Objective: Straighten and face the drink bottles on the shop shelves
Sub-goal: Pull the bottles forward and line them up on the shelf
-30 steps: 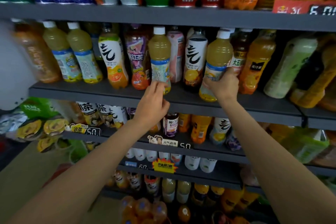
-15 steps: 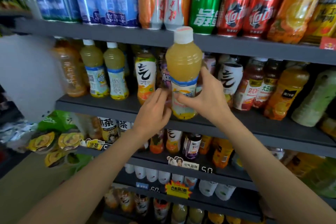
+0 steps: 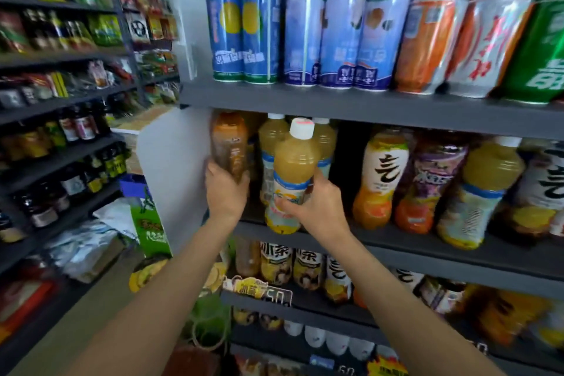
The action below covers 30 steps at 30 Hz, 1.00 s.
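Yellow bottle [image 3: 291, 180]: a white-capped bottle of cloudy yellow drink stood upright at the front edge of the middle shelf [image 3: 427, 249], its blue-and-white label facing out.
Right hand [image 3: 317, 207]: gripped the yellow bottle low on its label, fingers curled round the right side and thumb across the front.
Brown bottle [image 3: 229, 143]: stood to the left of the yellow bottle, at the shelf's left end, against a white side panel [image 3: 174, 162].
Left hand [image 3: 224, 189]: held the brown bottle's lower part, fingers wrapped round it.
Behind the yellow bottle: two more bottles [image 3: 271, 143] of the same yellow drink stood in a row, caps just under the shelf above.
Right of the yellow bottle: an orange-bottomed bottle [image 3: 381, 180] with a white label, then a purple-labelled bottle [image 3: 430, 180], then another yellow white-capped bottle [image 3: 485, 189], all on the same shelf and apart from the held one.
Above the yellow bottle: tall blue cans [image 3: 293, 30] lined the top shelf, with orange-and-white cans [image 3: 457, 40] further right.
Below the yellow bottle: tea bottles [image 3: 287, 265] stood on the next shelf down, with a price tag [image 3: 276, 294] on its edge.
Far left of the yellow bottle: another aisle's dark shelves [image 3: 61, 101] carried jars and packets, blurred.
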Motion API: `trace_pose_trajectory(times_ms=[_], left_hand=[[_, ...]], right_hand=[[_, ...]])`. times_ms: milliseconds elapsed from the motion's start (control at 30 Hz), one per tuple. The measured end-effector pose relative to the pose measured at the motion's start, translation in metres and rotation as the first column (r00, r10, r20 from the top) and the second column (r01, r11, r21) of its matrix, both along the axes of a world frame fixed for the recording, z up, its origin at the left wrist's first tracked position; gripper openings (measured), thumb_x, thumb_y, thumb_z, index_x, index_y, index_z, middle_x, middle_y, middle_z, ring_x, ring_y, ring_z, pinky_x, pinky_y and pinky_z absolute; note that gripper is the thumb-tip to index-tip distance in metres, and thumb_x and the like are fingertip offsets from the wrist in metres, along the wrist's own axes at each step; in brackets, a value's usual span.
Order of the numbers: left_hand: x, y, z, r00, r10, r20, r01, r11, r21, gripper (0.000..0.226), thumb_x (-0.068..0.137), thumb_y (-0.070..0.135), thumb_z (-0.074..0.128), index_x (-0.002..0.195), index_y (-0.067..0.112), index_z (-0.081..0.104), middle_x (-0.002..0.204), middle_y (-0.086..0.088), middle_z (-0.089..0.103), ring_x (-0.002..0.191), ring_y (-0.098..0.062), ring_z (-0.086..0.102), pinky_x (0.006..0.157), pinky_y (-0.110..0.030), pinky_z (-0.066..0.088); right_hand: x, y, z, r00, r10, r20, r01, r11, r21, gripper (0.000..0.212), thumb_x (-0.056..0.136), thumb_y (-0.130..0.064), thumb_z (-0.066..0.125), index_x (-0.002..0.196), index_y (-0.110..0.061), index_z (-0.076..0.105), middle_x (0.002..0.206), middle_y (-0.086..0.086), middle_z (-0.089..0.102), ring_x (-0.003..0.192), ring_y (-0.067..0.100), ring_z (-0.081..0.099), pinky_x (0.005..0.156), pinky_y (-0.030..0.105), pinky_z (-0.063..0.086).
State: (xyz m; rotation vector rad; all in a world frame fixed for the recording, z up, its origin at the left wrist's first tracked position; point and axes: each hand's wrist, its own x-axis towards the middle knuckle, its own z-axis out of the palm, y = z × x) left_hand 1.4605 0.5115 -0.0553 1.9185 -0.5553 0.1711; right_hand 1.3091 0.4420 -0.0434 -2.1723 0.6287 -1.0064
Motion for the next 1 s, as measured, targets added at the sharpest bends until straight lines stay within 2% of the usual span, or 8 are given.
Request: trace_pose_trajectory(times_ms=[200,333,433,567,800,867,933,1000], left_hand=[[0.02,-0.019,0.004,0.998,0.009,-0.062,-0.014,0.997,-0.078,0.067,0.076,0.017,0.074,0.127,-0.005,0.036,0.127,-0.024,0.048,0.117,-0.04,0.049,0.093,-0.042,0.041],[0.008,-0.004,0.005,0.998,-0.011,-0.06,0.01,1.0,-0.017,0.059,0.074,0.024,0.076,0.117,0.0,0.042,0.12,-0.018,0.052,0.11,-0.035,0.053,0.081,-0.035,0.041],[-0.006,0.017,0.006,0.997,-0.04,-0.059,0.042,0.999,0.027,0.055,0.074,0.028,0.075,0.113,0.004,0.045,0.116,-0.013,0.056,0.106,-0.032,0.055,0.072,-0.027,0.034],[-0.014,0.047,0.007,0.993,-0.023,-0.112,0.028,0.999,0.04,0.047,0.074,0.03,0.076,0.103,0.013,0.044,0.111,-0.009,0.06,0.104,-0.03,0.057,0.073,-0.027,0.037],[-0.018,0.072,-0.003,0.978,-0.039,-0.204,0.079,0.978,0.195,0.052,0.073,0.036,0.076,0.11,0.009,0.05,0.111,-0.009,0.063,0.103,-0.03,0.059,0.078,-0.034,0.045],[-0.017,0.077,-0.008,0.979,-0.031,-0.203,0.078,0.971,0.228,0.054,0.074,0.035,0.076,0.113,0.007,0.051,0.115,-0.011,0.063,0.105,-0.031,0.059,0.082,-0.036,0.046],[-0.016,0.081,-0.012,0.978,-0.034,-0.204,0.08,0.972,0.221,0.055,0.074,0.034,0.077,0.113,0.006,0.051,0.115,-0.012,0.063,0.105,-0.031,0.06,0.085,-0.038,0.048],[-0.016,0.084,-0.013,0.977,-0.042,-0.209,0.08,0.981,0.175,0.055,0.072,0.032,0.079,0.113,0.007,0.052,0.113,-0.012,0.064,0.103,-0.031,0.06,0.086,-0.041,0.05]], right_hand=[[0.031,-0.008,-0.01,0.995,-0.072,-0.072,0.07,0.997,-0.019,0.047,0.069,-0.024,0.082,0.105,-0.009,0.056,0.103,0.005,0.067,0.095,0.015,0.063,0.081,0.03,0.052],[0.042,-0.009,-0.015,0.992,-0.107,-0.074,0.105,0.994,-0.032,0.046,0.069,-0.026,0.081,0.104,-0.007,0.058,0.101,0.006,0.067,0.093,0.016,0.064,0.078,0.027,0.052],[0.051,-0.006,-0.016,0.989,-0.125,-0.076,0.123,0.992,-0.033,0.048,0.069,-0.03,0.081,0.104,-0.007,0.058,0.101,0.007,0.067,0.093,0.018,0.064,0.077,0.031,0.053],[0.062,0.002,-0.014,0.983,-0.147,-0.111,0.143,0.989,-0.043,0.051,0.07,-0.032,0.08,0.107,-0.006,0.055,0.105,0.009,0.065,0.097,0.02,0.062,0.076,0.025,0.048],[0.091,0.018,-0.011,0.986,-0.113,-0.118,0.113,0.994,-0.008,0.051,0.073,-0.025,0.079,0.113,-0.004,0.055,0.112,0.012,0.063,0.108,0.025,0.059,0.089,0.036,0.05],[0.094,0.019,-0.007,0.97,-0.15,-0.193,0.142,0.988,-0.052,0.054,0.075,-0.031,0.076,0.116,-0.004,0.052,0.117,0.013,0.058,0.111,0.027,0.056,0.089,0.037,0.047],[0.092,0.02,-0.001,0.917,-0.196,-0.347,0.161,0.979,-0.129,0.055,0.079,-0.043,0.069,0.116,-0.006,0.052,0.116,0.012,0.058,0.108,0.028,0.057,0.083,0.038,0.047],[0.093,0.021,0.001,0.889,-0.17,-0.426,0.145,0.985,-0.091,0.052,0.081,-0.049,0.065,0.111,-0.007,0.054,0.109,0.012,0.062,0.102,0.028,0.061,0.081,0.038,0.05]])
